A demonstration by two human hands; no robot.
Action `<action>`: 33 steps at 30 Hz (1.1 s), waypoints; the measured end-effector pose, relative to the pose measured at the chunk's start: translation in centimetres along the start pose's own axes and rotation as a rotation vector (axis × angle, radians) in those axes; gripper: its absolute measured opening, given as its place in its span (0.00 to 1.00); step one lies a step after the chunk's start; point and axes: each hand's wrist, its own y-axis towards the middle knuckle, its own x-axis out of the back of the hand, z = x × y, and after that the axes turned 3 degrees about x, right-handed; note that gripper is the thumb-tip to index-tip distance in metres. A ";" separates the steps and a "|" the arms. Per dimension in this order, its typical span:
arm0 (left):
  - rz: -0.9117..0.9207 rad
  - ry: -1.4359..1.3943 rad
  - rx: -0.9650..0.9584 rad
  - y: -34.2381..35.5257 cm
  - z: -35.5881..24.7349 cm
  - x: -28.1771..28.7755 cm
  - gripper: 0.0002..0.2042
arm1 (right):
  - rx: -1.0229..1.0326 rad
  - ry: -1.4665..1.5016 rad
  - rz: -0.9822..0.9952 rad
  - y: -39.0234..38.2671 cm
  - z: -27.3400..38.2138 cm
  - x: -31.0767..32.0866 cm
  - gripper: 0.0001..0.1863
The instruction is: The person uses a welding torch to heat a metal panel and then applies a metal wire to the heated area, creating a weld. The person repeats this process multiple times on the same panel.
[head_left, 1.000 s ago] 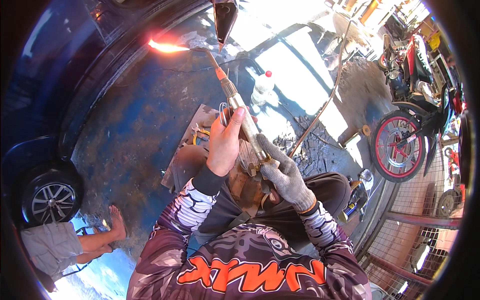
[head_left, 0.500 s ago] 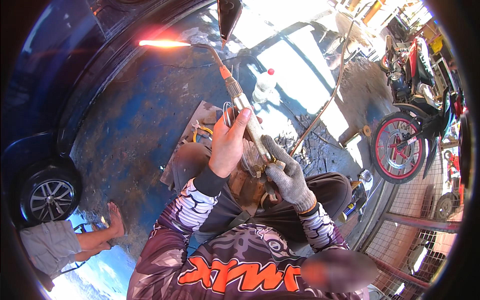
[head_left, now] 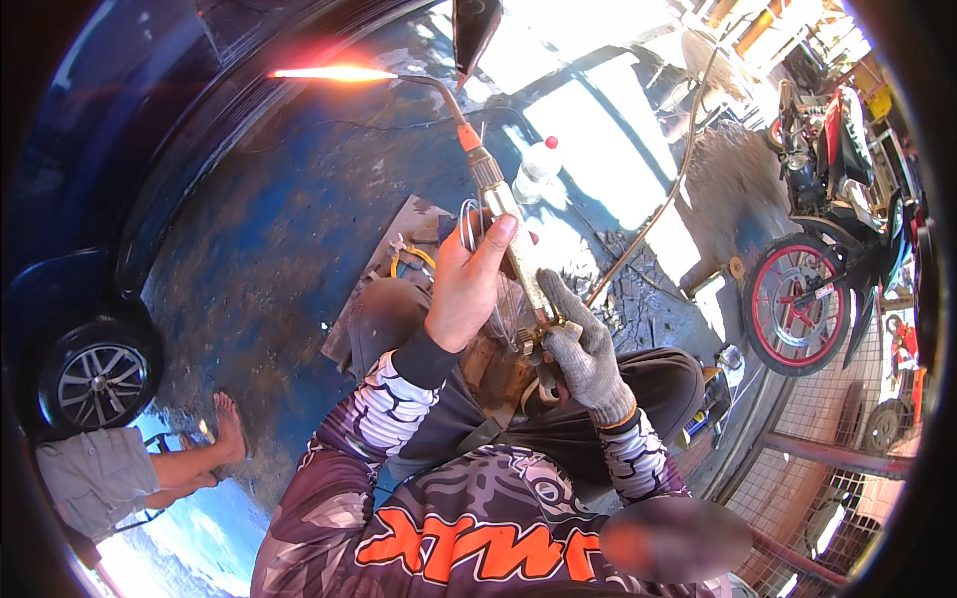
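Observation:
My bare left hand [head_left: 468, 279] grips the upper handle of a metal gas torch [head_left: 490, 175] along with a loop of thin wire [head_left: 467, 216]. My right hand [head_left: 580, 354], in a grey knit glove, is closed on the torch's lower end at the brass valves [head_left: 539, 335]. The torch's bent tip points left with a long bright flame [head_left: 334, 74]. A dark angular metal piece [head_left: 474, 35] is just above the tip. Beyond the torch is a plastic bottle with a red cap [head_left: 538, 169]. A board [head_left: 347, 344] with yellow-handled pliers [head_left: 411, 259] lies by my left knee.
A dark blue car [head_left: 95, 199] lines the left, another person's bare legs and foot [head_left: 227, 434] at lower left. A motorcycle [head_left: 797, 299] stands at right beside wire mesh [head_left: 817, 419]. A hose [head_left: 653, 224] runs across the floor right of the torch.
Both hands and the torch have shifted slightly to the right in the picture. The flame has lengthened and now lies nearly horizontal, a little higher up.

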 end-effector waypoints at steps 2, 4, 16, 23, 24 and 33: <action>0.004 -0.031 0.016 0.0 0.0 0.0 0.17 | 0.024 -0.013 -0.008 0.0 -0.2 0.0 0.35; 0.017 -0.103 0.044 -0.1 0.0 0.0 0.14 | 0.023 -0.021 -0.001 -0.1 -0.3 0.1 0.35; 0.055 -0.003 0.024 0.3 1.1 0.9 0.15 | 0.074 -0.101 -0.003 0.1 -0.7 0.2 0.37; 0.020 -0.037 0.000 0.4 1.7 0.8 0.14 | 0.045 -0.014 0.011 0.1 -0.5 0.0 0.37; 0.028 -0.024 0.005 0.4 1.7 0.8 0.14 | 0.049 -0.023 0.016 0.0 -0.5 0.1 0.37; 0.061 -0.047 0.028 0.5 1.3 0.7 0.16 | 0.031 -0.040 0.000 -0.1 -0.5 0.1 0.37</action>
